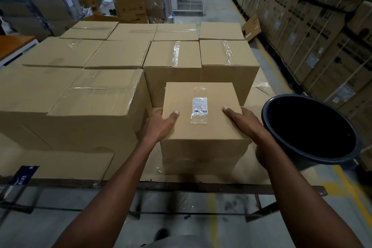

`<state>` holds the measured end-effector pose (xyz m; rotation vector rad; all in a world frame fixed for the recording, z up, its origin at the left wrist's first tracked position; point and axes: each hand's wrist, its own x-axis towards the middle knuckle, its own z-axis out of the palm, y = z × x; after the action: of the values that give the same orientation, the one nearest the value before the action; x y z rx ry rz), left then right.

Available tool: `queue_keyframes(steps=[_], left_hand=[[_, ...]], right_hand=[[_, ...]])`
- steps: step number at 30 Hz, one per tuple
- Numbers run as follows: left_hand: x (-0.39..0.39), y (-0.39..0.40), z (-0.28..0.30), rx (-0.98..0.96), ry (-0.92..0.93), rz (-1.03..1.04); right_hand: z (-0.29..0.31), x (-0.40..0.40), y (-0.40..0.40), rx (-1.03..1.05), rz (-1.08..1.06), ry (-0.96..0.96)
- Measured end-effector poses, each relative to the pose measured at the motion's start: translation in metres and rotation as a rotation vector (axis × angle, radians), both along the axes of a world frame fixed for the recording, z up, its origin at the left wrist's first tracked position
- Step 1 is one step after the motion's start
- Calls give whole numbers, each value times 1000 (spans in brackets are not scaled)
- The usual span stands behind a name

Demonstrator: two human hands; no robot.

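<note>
The carton [201, 133], judged stiff and fairly light, is being clasped at opposite sides, the grip of left hand [159, 125] and right hand [245, 122] curled round its top edges.

Small brown cardboard box [201, 119], taped barcode label on top, upright, stacked on another

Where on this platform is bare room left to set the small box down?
Bare cardboard sheet shows right of the small box, toward the black bucket, and in a narrow strip along the near edge. Left and behind is crowded: the large taped box and rear boxes stand close.
</note>
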<state>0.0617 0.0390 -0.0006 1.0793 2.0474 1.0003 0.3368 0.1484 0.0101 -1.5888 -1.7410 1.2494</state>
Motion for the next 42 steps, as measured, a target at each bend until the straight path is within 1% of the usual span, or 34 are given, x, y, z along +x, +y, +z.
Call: queue_keyframes(steps=[3, 6, 8, 10, 12, 13, 15, 17, 18, 22, 25, 30, 35, 42], left_hand=[[-2, 0, -2, -1, 11, -13], [0, -2, -1, -6, 30, -25], [1, -2, 1, -13, 45, -11], [2, -2, 2, -18, 66, -11], [3, -1, 4, 2, 101, -27], [3, 0, 4, 27, 128, -40], [4, 1, 6, 62, 230, -58], [5, 2, 8, 92, 330, -82], [6, 4, 10, 107, 358, -99], [11, 8, 13, 76, 483, -172], [12, 13, 9, 60, 565, -239], [9, 20, 4, -30, 621, -313], [9, 20, 2, -37, 624, -311], [9, 20, 1, -47, 637, -314]], right_hand=[[3, -2, 0, 14, -1, -61], [6, -3, 1, 69, -13, -201], [8, -5, 0, 161, -18, -305], [11, -8, -2, 327, -7, -365], [18, -11, -7, 512, 45, -303], [22, -13, -10, 583, 106, -255], [31, -19, -16, 653, 279, -212], [36, -27, -22, 674, 431, -237], [38, -32, -25, 682, 472, -267], [38, -44, -30, 723, 542, -374], [35, -49, -28, 732, 560, -400], [34, -51, -25, 775, 563, -397], [30, -52, -23, 807, 588, -417], [30, -54, -21, 831, 625, -392]])
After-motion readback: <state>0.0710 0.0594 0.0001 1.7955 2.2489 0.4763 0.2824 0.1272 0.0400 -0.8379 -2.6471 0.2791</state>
